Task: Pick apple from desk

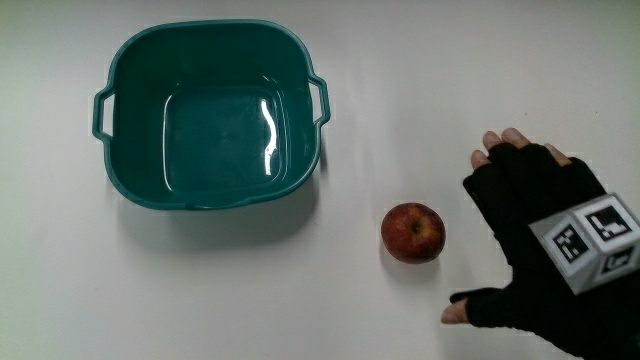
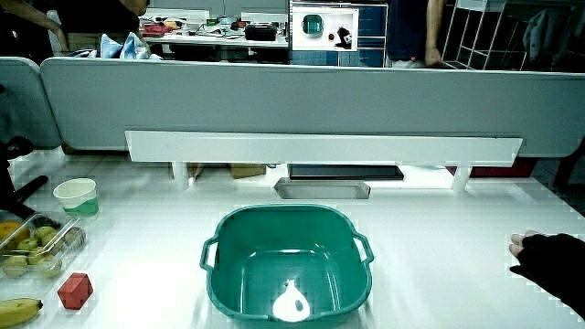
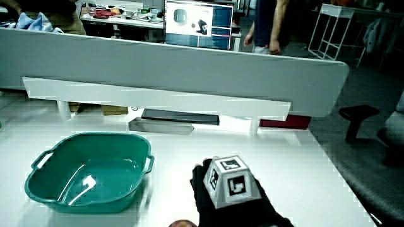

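A red apple [image 1: 412,232] lies on the white table, between the teal basin [image 1: 131,186] and the hand [image 1: 505,235]. The black-gloved hand rests low beside the apple, a short gap apart, fingers spread and thumb held out, holding nothing. A patterned cube [image 1: 590,240] sits on its back. In a side view only the fingertips of the hand [image 2: 547,262] show at the table's edge, and the apple is out of sight. In a side view the hand [image 3: 235,197] with its cube is beside the basin [image 3: 38,189], and just a sliver of the apple [image 3: 183,223] shows.
The basin [image 2: 285,216] is empty and has two handles. A paper cup [image 2: 76,196], a clear box of fruit [image 2: 32,247], a red cube [image 2: 75,290] and a banana [image 2: 18,309] lie together away from the basin. A flat grey tray [image 2: 322,188] lies under the partition shelf.
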